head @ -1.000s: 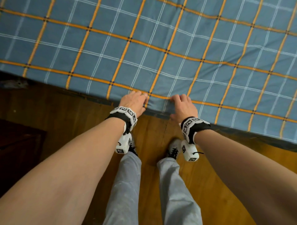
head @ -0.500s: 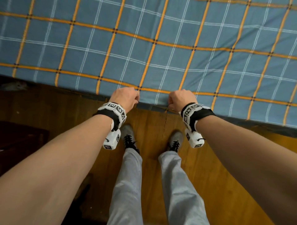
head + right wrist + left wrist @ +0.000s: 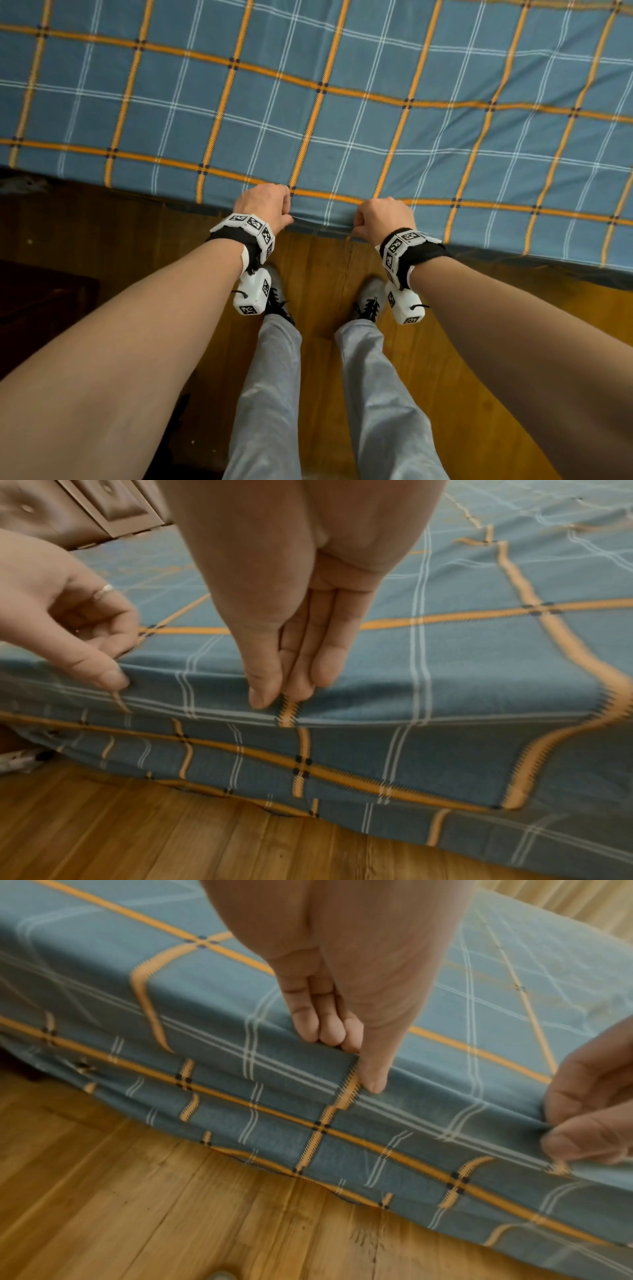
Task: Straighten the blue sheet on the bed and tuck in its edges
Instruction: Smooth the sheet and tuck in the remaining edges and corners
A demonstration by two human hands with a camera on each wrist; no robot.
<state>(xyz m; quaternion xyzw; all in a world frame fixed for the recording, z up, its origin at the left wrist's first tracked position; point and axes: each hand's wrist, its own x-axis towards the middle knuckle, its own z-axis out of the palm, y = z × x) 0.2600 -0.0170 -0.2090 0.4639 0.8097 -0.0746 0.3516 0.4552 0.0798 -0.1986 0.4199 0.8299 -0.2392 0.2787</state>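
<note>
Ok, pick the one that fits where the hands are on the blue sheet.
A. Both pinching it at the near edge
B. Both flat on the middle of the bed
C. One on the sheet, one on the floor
A: the left hand and the right hand each pinch the blue sheet between thumb and fingers at the bed's near edge.

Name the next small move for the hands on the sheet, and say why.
Probably pull the pinched edge down and toward the body: the left hand and right hand both pinch the sheet at the bed's edge, where folds hang untucked.
</note>
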